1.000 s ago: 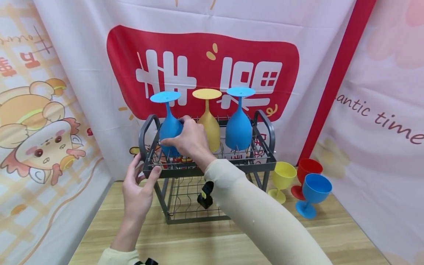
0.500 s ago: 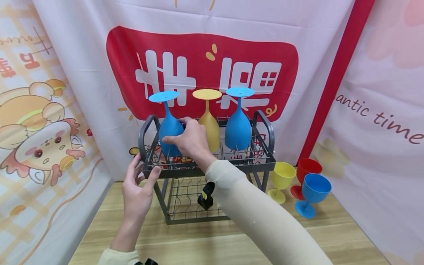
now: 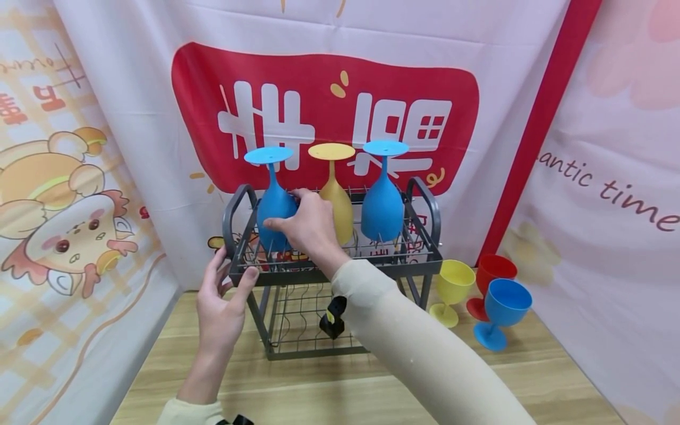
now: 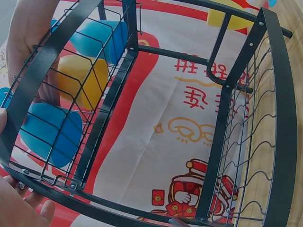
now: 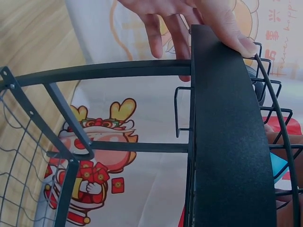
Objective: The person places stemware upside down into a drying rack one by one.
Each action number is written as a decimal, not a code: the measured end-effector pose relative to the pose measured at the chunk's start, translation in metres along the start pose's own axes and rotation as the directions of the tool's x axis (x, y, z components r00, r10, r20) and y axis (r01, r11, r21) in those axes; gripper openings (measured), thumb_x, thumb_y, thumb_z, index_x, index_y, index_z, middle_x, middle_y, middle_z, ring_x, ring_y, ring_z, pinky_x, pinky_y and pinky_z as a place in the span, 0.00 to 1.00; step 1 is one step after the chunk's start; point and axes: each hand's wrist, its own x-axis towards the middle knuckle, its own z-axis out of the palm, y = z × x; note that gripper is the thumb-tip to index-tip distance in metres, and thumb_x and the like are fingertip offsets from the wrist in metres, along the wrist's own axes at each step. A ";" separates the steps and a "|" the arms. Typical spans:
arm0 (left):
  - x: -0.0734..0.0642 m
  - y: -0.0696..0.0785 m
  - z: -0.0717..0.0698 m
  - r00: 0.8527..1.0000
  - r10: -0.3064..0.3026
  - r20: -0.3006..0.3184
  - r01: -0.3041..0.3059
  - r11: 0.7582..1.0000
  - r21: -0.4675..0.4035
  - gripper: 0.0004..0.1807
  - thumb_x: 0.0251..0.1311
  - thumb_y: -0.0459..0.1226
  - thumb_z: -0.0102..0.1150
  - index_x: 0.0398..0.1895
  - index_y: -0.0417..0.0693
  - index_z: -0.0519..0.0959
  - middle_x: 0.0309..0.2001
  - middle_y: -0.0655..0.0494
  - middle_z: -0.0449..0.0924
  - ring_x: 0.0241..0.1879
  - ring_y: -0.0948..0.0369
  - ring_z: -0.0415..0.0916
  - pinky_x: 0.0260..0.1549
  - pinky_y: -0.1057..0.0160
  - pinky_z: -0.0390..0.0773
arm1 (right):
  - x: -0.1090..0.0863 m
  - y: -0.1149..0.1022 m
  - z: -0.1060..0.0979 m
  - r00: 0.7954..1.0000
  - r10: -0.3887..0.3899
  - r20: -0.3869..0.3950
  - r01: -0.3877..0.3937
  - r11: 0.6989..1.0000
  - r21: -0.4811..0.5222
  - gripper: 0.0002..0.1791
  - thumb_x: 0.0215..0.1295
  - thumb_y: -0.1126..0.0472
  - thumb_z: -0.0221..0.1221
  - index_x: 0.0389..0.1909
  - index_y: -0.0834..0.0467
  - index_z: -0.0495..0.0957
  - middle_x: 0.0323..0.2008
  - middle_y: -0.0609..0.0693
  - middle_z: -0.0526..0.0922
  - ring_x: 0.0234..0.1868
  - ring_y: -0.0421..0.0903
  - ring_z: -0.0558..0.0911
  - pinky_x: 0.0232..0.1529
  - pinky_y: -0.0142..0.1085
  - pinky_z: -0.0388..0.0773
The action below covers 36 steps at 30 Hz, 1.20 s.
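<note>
My right hand (image 3: 310, 227) grips the bowl of the left blue goblet (image 3: 273, 200), which stands upside down on the upper tier of a dark metal rack (image 3: 287, 276). Beside it on the same tier are an upside-down yellow goblet (image 3: 342, 215) and another blue goblet (image 3: 382, 209). My left hand (image 3: 223, 304) holds the rack's front left corner, its thumb (image 5: 222, 28) on the top edge and the other fingers below. Seen from beneath in the left wrist view, the gripped blue goblet (image 4: 52, 135) has its mouth on the wires.
To the rack's right, upright on the wooden table (image 3: 276, 395), stand a yellow goblet (image 3: 455, 280), a red goblet (image 3: 496, 268) and a blue goblet (image 3: 507, 301). Printed cloth (image 3: 133, 77) hangs behind and at both sides. Curved handles (image 3: 427, 206) rise at the rack's ends.
The left blue goblet's foot shifted slightly left, then back right, with my right hand moving a little along with it. My left hand has stayed on the rack corner.
</note>
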 end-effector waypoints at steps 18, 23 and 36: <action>-0.001 0.003 -0.002 1.000 -0.012 0.010 0.012 1.000 0.016 0.38 0.72 0.52 0.66 0.82 0.66 0.63 0.74 0.54 0.76 0.67 0.60 0.71 0.66 0.56 0.66 | -0.020 -0.003 -0.029 0.983 -0.161 -0.089 0.174 0.971 0.165 0.40 0.62 0.46 0.76 0.74 0.50 0.75 0.70 0.47 0.82 0.68 0.50 0.84 0.61 0.42 0.87; -0.001 0.002 -0.002 1.000 -0.015 0.028 0.014 1.000 0.014 0.39 0.72 0.53 0.66 0.82 0.66 0.62 0.74 0.52 0.75 0.65 0.57 0.69 0.63 0.54 0.69 | -0.032 0.001 -0.052 0.974 -0.220 -0.063 0.228 0.951 0.208 0.39 0.63 0.45 0.74 0.74 0.48 0.75 0.70 0.45 0.82 0.70 0.46 0.82 0.65 0.38 0.84; -0.004 0.007 -0.003 1.000 -0.024 0.008 0.024 0.999 0.044 0.42 0.69 0.56 0.68 0.83 0.67 0.61 0.77 0.55 0.72 0.75 0.56 0.68 0.70 0.48 0.67 | -0.066 0.046 -0.110 0.933 -0.341 -0.116 0.358 0.911 0.205 0.33 0.64 0.50 0.74 0.70 0.48 0.78 0.65 0.45 0.85 0.63 0.46 0.85 0.62 0.47 0.87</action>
